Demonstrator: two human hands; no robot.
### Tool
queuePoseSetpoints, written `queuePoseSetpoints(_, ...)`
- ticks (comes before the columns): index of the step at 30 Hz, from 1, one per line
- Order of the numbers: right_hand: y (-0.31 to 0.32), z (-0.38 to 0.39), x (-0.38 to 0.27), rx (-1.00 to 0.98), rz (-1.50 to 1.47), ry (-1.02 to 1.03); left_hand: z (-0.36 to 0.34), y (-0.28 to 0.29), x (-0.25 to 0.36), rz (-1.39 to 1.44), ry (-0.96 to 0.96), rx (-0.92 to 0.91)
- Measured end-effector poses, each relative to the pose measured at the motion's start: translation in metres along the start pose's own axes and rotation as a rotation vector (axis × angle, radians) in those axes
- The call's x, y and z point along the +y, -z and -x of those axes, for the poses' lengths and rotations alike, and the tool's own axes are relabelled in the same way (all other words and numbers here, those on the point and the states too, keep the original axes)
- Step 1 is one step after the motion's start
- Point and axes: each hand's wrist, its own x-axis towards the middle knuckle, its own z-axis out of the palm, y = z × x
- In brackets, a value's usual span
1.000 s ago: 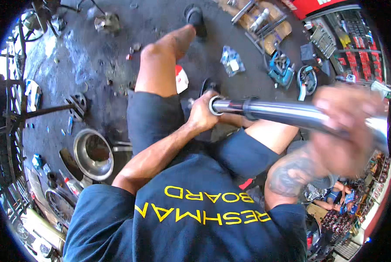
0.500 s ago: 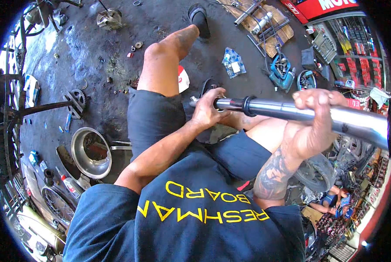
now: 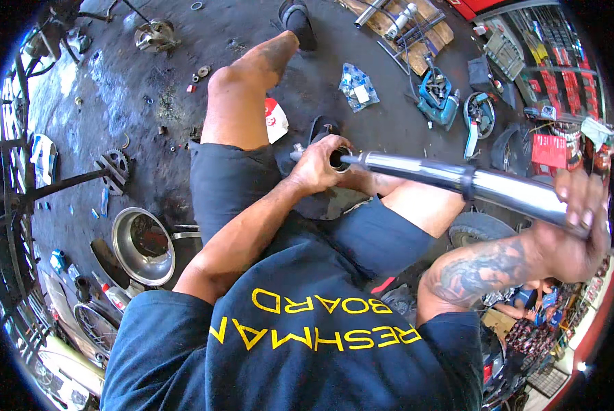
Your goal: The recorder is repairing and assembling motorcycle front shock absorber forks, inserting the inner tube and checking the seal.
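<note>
chrome on a long tube [image 3: 416, 172], slung aslant between both hands, narrow end near the left hand [image 3: 320, 166], thick end inside the grasp of the right hand [image 3: 572, 236]

just beside the narrow end of the tube, apart from it: left hand, curled tight round a dark-mouthed part [image 3: 338, 162], mostly hidden in the fist, with a thin grey rod [image 3: 354, 159] bridging the short gap from mouth to tube

at the thick end of the tube: right hand wrapped round the metal, fingers bent over the top, touching; thumb too hidden to tell

part-way along the tube, around it: a dark ring [image 3: 468, 183]

on the near side of the tube: a navy shirt [image 3: 307, 281] with yellow lettering

well left of the tube: a steel bowl [image 3: 142, 275]

beyond the tube: a clear-and-blue packet [image 3: 358, 88], a blue power tool [image 3: 438, 106], and farther off a wooden board [image 3: 445, 38] with metal rods on top
</note>
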Motion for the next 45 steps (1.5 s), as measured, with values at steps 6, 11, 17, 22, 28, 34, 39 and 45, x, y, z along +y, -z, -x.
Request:
queuePoseSetpoints(6,0.048,0.048,-0.056,0.122,0.061,0.036,0.011,0.002,0.0,-0.08,0.022,0.077)
queuePoseSetpoints(11,0.06,0.092,-0.051,0.276,0.065,0.109,0.018,0.002,0.007,-0.126,0.034,0.054)
queuePoseSetpoints(17,0.083,0.133,-0.077,0.407,-0.043,0.173,0.027,0.019,0.017,-0.354,-0.21,0.184)
queuePoseSetpoints(22,0.113,0.156,-0.096,0.542,-0.108,0.23,0.031,0.043,0.026,-0.568,-0.176,-0.043)
queuePoseSetpoints(28,0.154,0.189,-0.074,0.825,-0.106,0.379,0.032,0.045,0.035,-0.843,-0.049,-0.315)
queuePoseSetpoints(34,0.176,0.207,-0.031,1.085,-0.378,0.293,0.042,0.039,0.046,-0.77,-0.012,-0.403)
queuePoseSetpoints(39,0.168,0.199,0.012,1.227,-0.41,0.17,0.054,0.048,0.046,-0.804,-0.251,-0.408)
queuePoseSetpoints(45,0.152,0.19,0.049,1.242,-0.652,0.03,0.068,0.047,0.087,-0.453,-0.464,-0.062)
